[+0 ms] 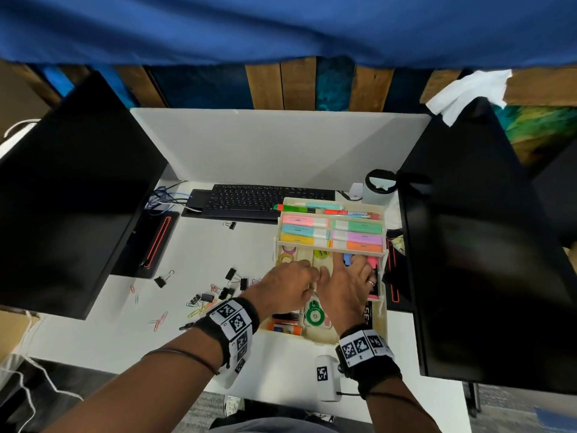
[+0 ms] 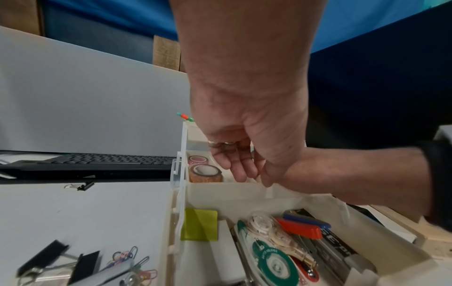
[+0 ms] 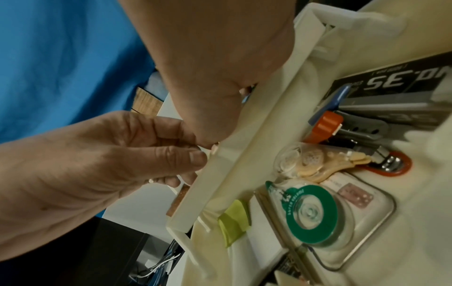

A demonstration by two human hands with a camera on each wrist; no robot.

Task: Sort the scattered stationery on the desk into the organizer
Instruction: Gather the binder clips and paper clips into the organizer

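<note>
Both hands work at the middle tray of the organizer (image 1: pixel 382 310), in the lower centre of the head view.

The left hand (image 1: pixel 285 285) has its fingers curled together as in a pinch at the tray's divider wall; what it pinches is too small to tell. The right hand (image 1: pixel 349 284) reaches into the right compartments with fingers loosely bent, and I cannot tell if it holds anything. The hands touch, so a small piece may slip and fall into the wrong compartment, or one hand may knock the tape rolls (image 2: pixel 205 172). Many binder clips (image 1: pixel 235 281) and paper clips (image 1: pixel 160 318) lie on the white desk (image 1: pixel 193 245) left of the organizer, not yet sorted. A keyboard (image 1: pixel 265 198) lies behind, two dark monitors (image 1: pixel 78 195) stand at both sides, and blue cloth hangs at the top.
</note>
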